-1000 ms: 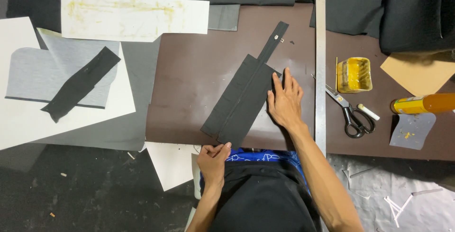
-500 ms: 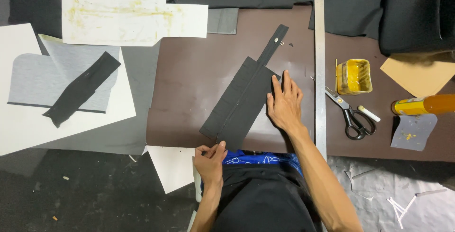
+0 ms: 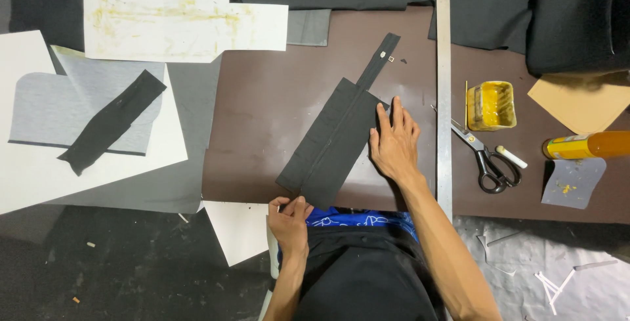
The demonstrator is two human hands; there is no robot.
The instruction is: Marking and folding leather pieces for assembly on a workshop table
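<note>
Right hand [image 3: 394,140]: flat, fingers spread, pressing the black fabric piece's [image 3: 335,140] right edge.
Left hand [image 3: 290,219]: pinching its near corner.
Fabric: mid-counter [image 3: 262,117], diagonal.
Hidden: elbows cut off.

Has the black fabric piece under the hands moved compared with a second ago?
No. The black fabric piece keeps its place beside the metal ruler.

My right hand [image 3: 394,140] lies flat, fingers stretched forward, forearm reaching out; my left hand [image 3: 289,219] is tucked close, fingertips pinched together.
</note>
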